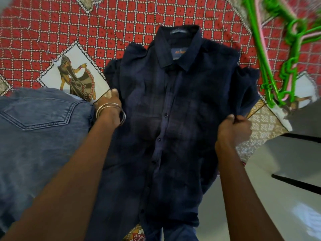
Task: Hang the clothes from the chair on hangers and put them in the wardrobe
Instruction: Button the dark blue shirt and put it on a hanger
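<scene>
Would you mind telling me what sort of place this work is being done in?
Most likely a bedroom at home: a patterned red bedspread covers a bed, with a dark navy shirt and jeans laid on it and green plastic hangers beside them.

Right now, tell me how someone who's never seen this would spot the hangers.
Start at the red checked bedspread and the dark navy shirt spread out in its middle. Look beyond the shirt's collar toward the bed's far right corner: the hangers lie there in a tangled bunch. They are thin bright green plastic, some pink, unlike the cloth around them.
</scene>
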`<action>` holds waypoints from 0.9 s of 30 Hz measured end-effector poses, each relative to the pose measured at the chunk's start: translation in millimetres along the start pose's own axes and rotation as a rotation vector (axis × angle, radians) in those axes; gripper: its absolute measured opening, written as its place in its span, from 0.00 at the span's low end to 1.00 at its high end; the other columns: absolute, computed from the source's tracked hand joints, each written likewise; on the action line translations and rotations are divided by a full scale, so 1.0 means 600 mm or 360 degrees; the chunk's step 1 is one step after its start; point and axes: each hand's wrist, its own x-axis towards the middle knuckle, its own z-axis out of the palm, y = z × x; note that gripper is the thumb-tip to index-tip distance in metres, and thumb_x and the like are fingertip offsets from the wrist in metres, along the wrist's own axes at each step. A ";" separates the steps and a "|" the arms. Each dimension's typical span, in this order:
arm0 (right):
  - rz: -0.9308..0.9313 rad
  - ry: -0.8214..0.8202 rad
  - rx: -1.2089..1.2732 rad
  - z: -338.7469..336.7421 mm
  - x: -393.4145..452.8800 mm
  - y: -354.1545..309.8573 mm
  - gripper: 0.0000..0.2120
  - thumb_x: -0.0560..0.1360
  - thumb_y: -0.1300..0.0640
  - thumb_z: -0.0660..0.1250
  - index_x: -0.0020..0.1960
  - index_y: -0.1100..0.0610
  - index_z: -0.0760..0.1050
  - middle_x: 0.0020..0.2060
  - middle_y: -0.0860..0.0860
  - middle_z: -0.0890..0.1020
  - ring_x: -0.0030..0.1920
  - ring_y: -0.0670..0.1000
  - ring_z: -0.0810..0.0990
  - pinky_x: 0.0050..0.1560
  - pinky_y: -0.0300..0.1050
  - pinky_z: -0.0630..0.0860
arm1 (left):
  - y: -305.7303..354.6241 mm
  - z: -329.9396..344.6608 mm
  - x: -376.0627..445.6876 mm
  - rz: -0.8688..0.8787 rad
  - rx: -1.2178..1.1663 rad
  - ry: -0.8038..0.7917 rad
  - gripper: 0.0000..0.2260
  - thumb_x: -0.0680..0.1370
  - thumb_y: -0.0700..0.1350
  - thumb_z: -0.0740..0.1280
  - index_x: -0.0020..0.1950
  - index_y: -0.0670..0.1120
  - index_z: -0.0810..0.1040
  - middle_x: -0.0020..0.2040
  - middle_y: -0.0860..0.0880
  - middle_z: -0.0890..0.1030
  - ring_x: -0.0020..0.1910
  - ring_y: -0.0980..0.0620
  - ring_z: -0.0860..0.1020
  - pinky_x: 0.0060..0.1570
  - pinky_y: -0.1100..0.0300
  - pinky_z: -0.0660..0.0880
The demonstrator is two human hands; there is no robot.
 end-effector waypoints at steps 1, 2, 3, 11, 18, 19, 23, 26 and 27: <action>0.0136 -0.0041 -0.0169 0.000 0.006 0.004 0.17 0.78 0.51 0.64 0.61 0.62 0.72 0.59 0.63 0.76 0.62 0.62 0.74 0.60 0.51 0.67 | 0.001 -0.004 0.005 0.0021 0.0019 -0.0151 0.27 0.81 0.59 0.50 0.69 0.41 0.70 0.69 0.41 0.71 0.68 0.40 0.68 0.68 0.49 0.64; 0.0249 -0.0132 -0.0233 0.000 0.009 0.007 0.21 0.78 0.48 0.64 0.61 0.63 0.72 0.60 0.63 0.76 0.62 0.62 0.74 0.61 0.53 0.70 | 0.002 -0.006 0.014 -0.0018 -0.0090 -0.0278 0.29 0.80 0.63 0.51 0.67 0.43 0.72 0.65 0.44 0.75 0.66 0.41 0.71 0.64 0.50 0.68; 0.0327 -0.0250 -0.0187 0.003 0.012 0.010 0.24 0.78 0.44 0.64 0.62 0.64 0.72 0.60 0.62 0.77 0.61 0.62 0.76 0.60 0.55 0.73 | 0.001 -0.007 0.012 -0.0090 -0.0353 -0.0427 0.28 0.78 0.66 0.54 0.60 0.45 0.77 0.57 0.47 0.79 0.60 0.41 0.76 0.55 0.51 0.74; 0.0720 -0.1726 0.1234 -0.033 0.007 -0.048 0.36 0.73 0.28 0.52 0.60 0.54 0.81 0.59 0.54 0.82 0.60 0.55 0.80 0.59 0.56 0.77 | 0.045 0.003 -0.027 -0.0108 -0.1412 -0.1068 0.24 0.73 0.68 0.62 0.47 0.51 0.85 0.51 0.48 0.85 0.52 0.45 0.82 0.47 0.51 0.79; 0.0505 -0.1190 0.1893 -0.044 0.035 -0.058 0.13 0.78 0.55 0.64 0.59 0.56 0.81 0.55 0.54 0.83 0.57 0.55 0.81 0.57 0.56 0.79 | 0.086 -0.042 0.003 0.0389 -0.1875 -0.0166 0.15 0.71 0.36 0.72 0.57 0.43 0.78 0.55 0.43 0.82 0.54 0.42 0.80 0.54 0.44 0.78; 0.0484 -0.1069 0.1946 -0.048 0.047 -0.050 0.11 0.79 0.58 0.63 0.57 0.56 0.81 0.55 0.54 0.83 0.56 0.55 0.81 0.53 0.55 0.80 | 0.084 -0.056 0.011 0.0395 -0.1879 0.0009 0.16 0.71 0.34 0.71 0.58 0.43 0.77 0.56 0.42 0.81 0.55 0.42 0.79 0.56 0.46 0.77; 0.0603 -0.0862 0.1786 -0.064 0.066 -0.011 0.13 0.81 0.50 0.60 0.58 0.56 0.77 0.54 0.52 0.84 0.53 0.54 0.83 0.43 0.46 0.81 | 0.031 -0.069 0.058 0.0134 -0.1711 0.0386 0.33 0.68 0.45 0.72 0.70 0.40 0.63 0.64 0.41 0.75 0.58 0.45 0.77 0.58 0.47 0.76; 0.0662 -0.0826 0.1500 -0.064 0.045 0.002 0.18 0.78 0.39 0.61 0.56 0.51 0.78 0.54 0.50 0.83 0.51 0.51 0.83 0.44 0.46 0.81 | 0.019 -0.042 0.026 0.0233 -0.1434 0.0258 0.38 0.71 0.42 0.74 0.73 0.36 0.54 0.69 0.41 0.69 0.62 0.49 0.74 0.58 0.63 0.75; 0.0625 -0.0839 0.1363 -0.061 0.034 0.005 0.19 0.75 0.37 0.63 0.55 0.50 0.78 0.54 0.50 0.83 0.52 0.51 0.83 0.47 0.48 0.81 | 0.018 -0.028 0.014 0.0251 -0.1312 0.0216 0.39 0.73 0.41 0.72 0.74 0.35 0.51 0.71 0.41 0.67 0.64 0.51 0.72 0.56 0.70 0.71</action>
